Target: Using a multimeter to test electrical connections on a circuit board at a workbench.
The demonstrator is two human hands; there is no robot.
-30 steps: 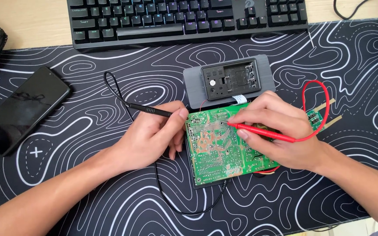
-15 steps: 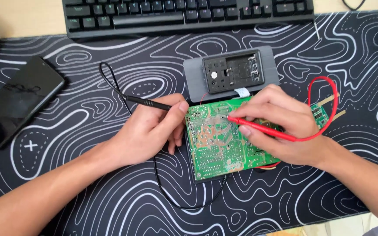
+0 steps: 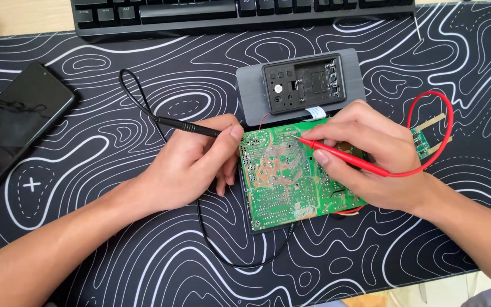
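Left hand (image 3: 191, 162) grips a black probe (image 3: 191, 128), fingers closed round its shaft, thumb on top; the probe's front end is hidden behind the thumb at the left edge of the green circuit board (image 3: 294, 170), so contact with the board cannot be told. The probe's black lead (image 3: 143, 108) loops up and left over the mat, another stretch runs down under the hand and curves below the board.

Right hand (image 3: 370, 159) pinches a red probe (image 3: 342, 156) like a pen, fingers shut on it, metal tip touching the board's upper middle, solder side up. Red lead (image 3: 447, 128) arcs round to the right of the hand, passing a small green module (image 3: 421, 142) just beside the knuckles.

Board lies flat, slightly tilted, on a black desk mat with white wavy lines (image 3: 115, 261) covering the surface. Just above the board, touching its top edge, a grey device (image 3: 302, 85) lies with an open black compartment showing. A black phone (image 3: 15, 122) lies well apart at the left, screen dark. Black keyboard (image 3: 240, 11) along the top edge.
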